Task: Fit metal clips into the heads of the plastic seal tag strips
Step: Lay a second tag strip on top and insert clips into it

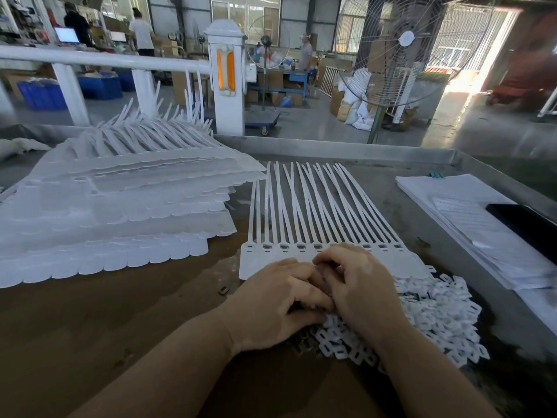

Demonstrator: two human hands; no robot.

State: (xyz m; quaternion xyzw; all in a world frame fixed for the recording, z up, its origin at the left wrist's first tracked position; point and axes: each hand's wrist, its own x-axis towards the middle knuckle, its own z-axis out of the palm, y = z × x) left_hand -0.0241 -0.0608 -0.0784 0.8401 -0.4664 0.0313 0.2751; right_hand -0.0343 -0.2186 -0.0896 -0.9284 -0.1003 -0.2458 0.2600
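A joined sheet of white plastic seal tag strips (304, 212) lies on the table, its row of slotted heads (283, 247) facing me. My left hand (277, 300) and my right hand (358, 285) rest close together on the sheet's near edge, fingers curled and touching each other. What the fingertips hold is hidden between them. A heap of small white slotted plastic caps (434, 318) lies under and to the right of my right hand. Dark metal clips (304, 346) lie beneath my hands, and one lone clip (223, 289) sits to the left.
A tall stack of seal tag sheets (114, 212) fills the left of the table. Papers (464, 212) and a black phone (524, 224) lie at the right. A raised metal rim (331, 149) bounds the table's far side. A standing fan (401, 49) is beyond.
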